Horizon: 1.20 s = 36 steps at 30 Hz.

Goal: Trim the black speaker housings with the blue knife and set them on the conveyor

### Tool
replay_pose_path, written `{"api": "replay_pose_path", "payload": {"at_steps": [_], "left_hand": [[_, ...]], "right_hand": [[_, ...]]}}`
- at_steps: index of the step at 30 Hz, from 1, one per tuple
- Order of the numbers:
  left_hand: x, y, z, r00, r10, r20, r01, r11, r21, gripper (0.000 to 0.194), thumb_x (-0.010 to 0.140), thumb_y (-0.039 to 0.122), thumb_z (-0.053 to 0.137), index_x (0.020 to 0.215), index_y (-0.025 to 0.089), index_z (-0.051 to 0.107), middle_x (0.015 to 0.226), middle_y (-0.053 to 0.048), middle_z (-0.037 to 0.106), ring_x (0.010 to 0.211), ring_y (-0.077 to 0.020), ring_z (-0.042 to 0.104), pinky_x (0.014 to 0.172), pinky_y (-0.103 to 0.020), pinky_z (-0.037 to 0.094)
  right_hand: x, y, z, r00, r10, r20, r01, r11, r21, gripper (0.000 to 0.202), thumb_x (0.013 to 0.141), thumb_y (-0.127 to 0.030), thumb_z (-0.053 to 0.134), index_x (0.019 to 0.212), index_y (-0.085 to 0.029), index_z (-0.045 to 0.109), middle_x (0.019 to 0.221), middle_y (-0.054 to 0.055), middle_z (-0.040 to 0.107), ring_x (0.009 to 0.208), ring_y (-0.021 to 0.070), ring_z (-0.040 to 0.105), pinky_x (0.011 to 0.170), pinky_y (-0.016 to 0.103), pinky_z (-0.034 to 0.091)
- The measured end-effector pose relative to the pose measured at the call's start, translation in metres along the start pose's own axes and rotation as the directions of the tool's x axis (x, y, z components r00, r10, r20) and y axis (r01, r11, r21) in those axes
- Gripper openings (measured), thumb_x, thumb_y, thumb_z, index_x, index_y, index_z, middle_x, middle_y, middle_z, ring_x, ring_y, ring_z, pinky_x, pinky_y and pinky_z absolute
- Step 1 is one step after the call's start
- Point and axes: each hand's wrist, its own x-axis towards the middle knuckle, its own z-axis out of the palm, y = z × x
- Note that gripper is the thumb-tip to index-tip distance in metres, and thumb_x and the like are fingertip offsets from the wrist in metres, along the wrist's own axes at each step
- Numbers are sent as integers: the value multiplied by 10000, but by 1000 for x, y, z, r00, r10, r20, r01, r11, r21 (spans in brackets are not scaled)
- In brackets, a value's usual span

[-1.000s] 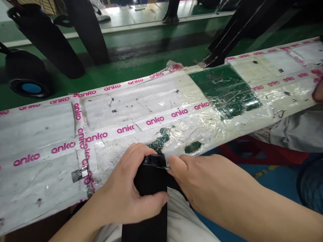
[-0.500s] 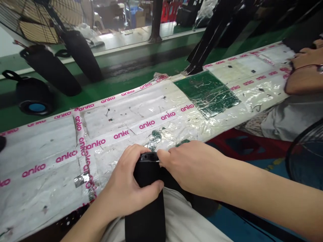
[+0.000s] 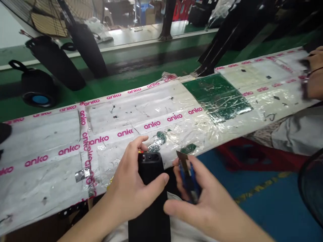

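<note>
A long black fabric-covered speaker (image 3: 150, 215) stands tilted in front of my lap, its top end showing a recessed panel (image 3: 150, 157) with small round holes. My left hand (image 3: 132, 185) wraps around it near that end, thumb across the front. A bit of red and yellow shows behind the left fingers. In my right hand (image 3: 207, 201), just right of the speaker and apart from its panel, is a blue utility knife (image 3: 189, 183) with its blade out, pointing up and left.
A bench (image 3: 121, 117) covered in white film and pink-printed tape runs across. Behind it, a green conveyor (image 3: 141, 64) carries several black speakers (image 3: 55, 62). At right are another person's hand (image 3: 315, 64) and a fan (image 3: 313, 188).
My right hand has drawn back from the speaker's top panel, down and to the right, and the utility knife now shows in it. My left hand still holds the speaker.
</note>
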Motion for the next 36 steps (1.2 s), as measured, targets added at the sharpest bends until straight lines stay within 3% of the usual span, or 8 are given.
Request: {"api": "replay_pose_path", "payload": {"at_steps": [4, 8, 13, 21, 28, 31, 33, 36], "left_hand": [[1, 1, 5, 999, 37, -28, -40, 992, -118, 812, 851, 256, 732, 1515, 472, 318, 1393, -45, 540, 1333, -333, 589, 1107, -604, 531], [0, -18, -6, 989, 14, 147, 45, 919, -392, 923, 808, 200, 822, 1523, 556, 359, 1475, -2, 530, 1396, -298, 589, 1106, -470, 561], [2, -37, -12, 951, -37, 308, 191, 852, -488, 781, 739, 381, 1003, 1383, 437, 566, 1402, -16, 632, 1263, -305, 672, 1063, -450, 558], [-1, -23, 19, 990, 136, 28, -103, 857, -505, 587, 712, 318, 949, 1147, 327, 555, 1230, -18, 576, 1372, -352, 558, 1148, -515, 467], [-17, 5, -11, 984, -142, 103, 170, 921, -350, 358, 867, 323, 798, 1072, 319, 505, 1067, 21, 599, 884, -208, 633, 767, -376, 565], [-21, 1, -13, 994, -75, -74, 67, 993, -101, 315, 882, 290, 754, 1057, 303, 492, 1033, 8, 556, 917, -228, 604, 803, -407, 540], [-20, -2, -12, 993, -3, -122, 7, 999, 31, 340, 848, 246, 742, 1056, 292, 477, 1017, -2, 523, 918, -238, 582, 774, -403, 523], [-16, 0, -11, 996, 64, -67, -57, 993, 102, 429, 732, 162, 735, 1038, 281, 459, 1011, -10, 495, 904, -243, 580, 710, -381, 510]], "right_hand": [[-4, 29, 42, 960, 246, -134, -185, 915, 357, 809, 488, -325, 1115, 1134, -312, 627, 960, -53, 670, 857, 182, 693, 755, 270, 584], [-6, 38, 32, 962, 255, -100, -201, 904, 377, 821, 492, -468, 1130, 1109, -278, 624, 851, -72, 622, 671, 111, 570, 608, 225, 482], [-6, 51, 22, 966, 259, -23, -225, 874, 432, 896, 546, -622, 1084, 1217, -282, 596, 895, -25, 682, 698, 155, 602, 638, 278, 485], [0, 65, 16, 975, 207, 76, -217, 838, 500, 971, 551, -656, 1058, 1361, -355, 614, 1079, 32, 747, 992, 293, 720, 820, 367, 558], [-6, 57, 29, 964, 224, 143, -265, 810, 523, 741, 741, -659, 960, 1365, -379, 673, 1013, 15, 727, 918, 242, 717, 832, 352, 573], [-4, 46, 20, 988, 154, 20, -153, 942, 299, 406, 981, -603, 768, 1294, -351, 711, 980, 22, 746, 723, 199, 679, 673, 309, 568], [2, 33, 10, 990, -142, -9, 138, 973, -185, 268, 1100, -432, 619, 1340, -333, 686, 1062, 49, 785, 811, 236, 741, 695, 318, 591], [12, 12, -1, 770, -513, 380, 587, 335, -737, 346, 1094, -174, 458, 1412, -227, 582, 1041, 71, 791, 811, 254, 769, 638, 336, 595]]}}
